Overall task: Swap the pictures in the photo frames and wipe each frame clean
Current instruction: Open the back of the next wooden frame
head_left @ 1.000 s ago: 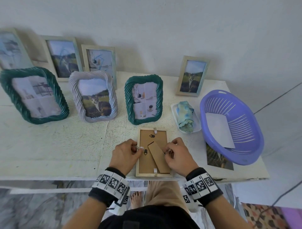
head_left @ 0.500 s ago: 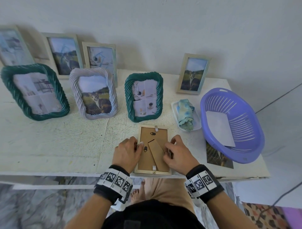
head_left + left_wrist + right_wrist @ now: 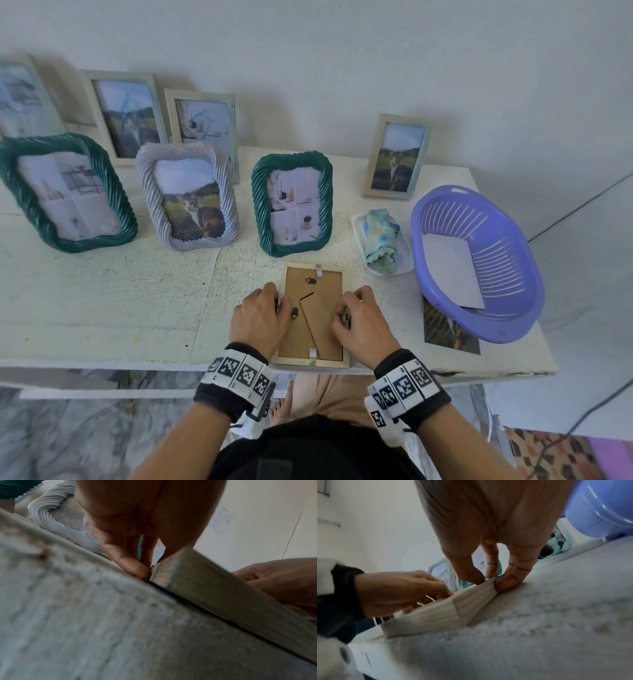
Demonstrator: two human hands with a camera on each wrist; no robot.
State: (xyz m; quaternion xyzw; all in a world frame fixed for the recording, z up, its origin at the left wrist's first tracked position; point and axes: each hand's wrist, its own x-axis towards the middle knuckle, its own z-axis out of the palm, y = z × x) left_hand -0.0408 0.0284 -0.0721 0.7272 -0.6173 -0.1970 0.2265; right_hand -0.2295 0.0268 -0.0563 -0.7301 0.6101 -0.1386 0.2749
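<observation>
1. Pale wood edges a small frame (image 3: 312, 315) lying face down at the near edge of the white table (image 3: 102, 308), its brown backing board up and its stand flap flat. In the head view the left hand (image 3: 258, 318) curls its fingers over the frame's left edge and the right hand (image 3: 363, 320) over the right edge — each pinching at a small turn clip there. Bare tabletop lies to the left of the hands; on the right a loose photo (image 3: 450, 330) lies partly under a purple basket (image 3: 479, 263), and a tray with a folded cloth (image 3: 382, 240) sits just behind.
2. From the left wrist, the fingertips (image 3: 135, 568) press against the frame's side (image 3: 214, 588) where it meets the table; a white ribbed frame (image 3: 56, 520) stands beyond.
3. From the right wrist, thumb and fingers (image 3: 510, 580) pinch the frame's far corner (image 3: 471, 601), which rests on the table — the basket's wall (image 3: 599, 507) is close on the right.
</observation>
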